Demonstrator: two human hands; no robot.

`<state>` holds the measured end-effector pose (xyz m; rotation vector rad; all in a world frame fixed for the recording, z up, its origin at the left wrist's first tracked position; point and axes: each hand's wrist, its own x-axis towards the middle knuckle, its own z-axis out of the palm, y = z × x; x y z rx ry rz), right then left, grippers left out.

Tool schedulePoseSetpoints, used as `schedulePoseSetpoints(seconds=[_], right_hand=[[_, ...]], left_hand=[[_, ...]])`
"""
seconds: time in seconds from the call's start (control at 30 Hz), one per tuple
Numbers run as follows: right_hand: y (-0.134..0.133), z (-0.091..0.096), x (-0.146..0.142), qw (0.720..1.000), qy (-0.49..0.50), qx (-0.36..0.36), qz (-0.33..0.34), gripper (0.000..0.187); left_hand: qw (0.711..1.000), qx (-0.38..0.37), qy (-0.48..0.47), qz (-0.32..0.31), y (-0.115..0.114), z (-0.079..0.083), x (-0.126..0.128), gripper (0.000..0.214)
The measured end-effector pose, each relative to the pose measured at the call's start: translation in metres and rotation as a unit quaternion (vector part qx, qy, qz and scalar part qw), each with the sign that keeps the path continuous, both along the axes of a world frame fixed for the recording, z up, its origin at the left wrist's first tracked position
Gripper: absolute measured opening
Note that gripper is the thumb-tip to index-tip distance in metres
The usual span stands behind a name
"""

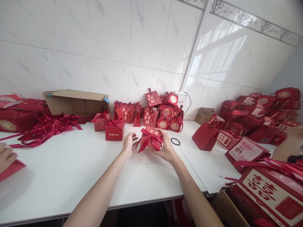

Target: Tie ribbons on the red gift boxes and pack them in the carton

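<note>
2 forearms (99,186) reach forward: right hand (167,149) cups ribboned box (151,142), left hand (129,143) half-curled beside

A ribbon-tied red paper gift box (152,143) sits between the left hand (129,143) and right hand (167,149), over the middle of the white flat-topped table (71,176). Just right of the right hand lies a thin black round loop (175,141). Farther back, a cluster of patterned red paper boxes (150,118) stands before the white tiled wall (111,47). Left of the cluster, a gold-lettered red paper box (115,134) stands nearer. Farther left, a heap of crimson satin ribbons (53,127) lies before an open brown cardboard carton (78,107). At right, a tall red paper box (204,137) stands left of a large pile of red paper boxes (253,123).
</note>
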<state>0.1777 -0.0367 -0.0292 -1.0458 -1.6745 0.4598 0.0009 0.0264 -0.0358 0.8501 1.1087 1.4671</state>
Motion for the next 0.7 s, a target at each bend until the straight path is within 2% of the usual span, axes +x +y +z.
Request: schedulePoseSetpoints(seconds=[0.07, 0.13, 0.17, 0.23, 0.3, 0.37, 0.43, 0.5, 0.57, 0.6, 0.63, 0.7], right_hand=[[-0.019, 0.002, -0.001, 0.995, 0.067, 0.051, -0.05, 0.09], [-0.045, 0.005, -0.002, 0.975, 0.212, 0.004, -0.063, 0.082], [-0.06, 0.008, -0.002, 0.952, 0.3, -0.044, -0.051, 0.076], [-0.09, 0.013, -0.002, 0.88, 0.453, -0.14, 0.007, 0.062], [-0.118, 0.016, -0.001, 0.817, 0.535, -0.198, 0.079, 0.055], [-0.14, 0.019, 0.0, 0.787, 0.562, -0.218, 0.134, 0.05], [-0.158, 0.019, 0.0, 0.776, 0.567, -0.226, 0.16, 0.047], [-0.174, 0.018, -0.003, 0.774, 0.563, -0.245, 0.155, 0.051], [-0.192, 0.015, -0.008, 0.791, 0.538, -0.265, 0.12, 0.057], [-0.203, 0.014, -0.01, 0.816, 0.509, -0.258, 0.089, 0.059], [-0.214, 0.013, -0.012, 0.853, 0.461, -0.239, 0.048, 0.062], [-0.241, 0.014, -0.012, 0.94, 0.297, -0.162, -0.051, 0.076]], left_hand=[[1.0, -0.014, -0.006, 0.022, 0.003, -0.001, -0.003, 0.019], [0.999, -0.021, -0.006, 0.026, 0.004, -0.002, -0.005, 0.018], [0.999, -0.024, -0.005, 0.023, 0.004, -0.002, -0.005, 0.017], [0.999, -0.03, -0.003, 0.015, 0.004, -0.001, -0.004, 0.016], [0.999, -0.036, -0.001, 0.013, 0.005, 0.0, -0.002, 0.014], [0.999, -0.042, 0.001, 0.016, 0.006, 0.001, -0.001, 0.011], [0.999, -0.049, 0.006, 0.022, 0.006, 0.003, -0.001, 0.007], [0.998, -0.053, 0.017, 0.025, 0.004, 0.006, -0.001, 0.003], [0.998, -0.051, 0.033, 0.017, -0.001, 0.011, -0.003, 0.003], [0.998, -0.047, 0.042, 0.006, -0.005, 0.015, -0.003, 0.004], [0.998, -0.046, 0.053, 0.002, -0.008, 0.019, -0.003, 0.006], [0.995, -0.054, 0.083, 0.008, -0.014, 0.027, 0.0, 0.01]])
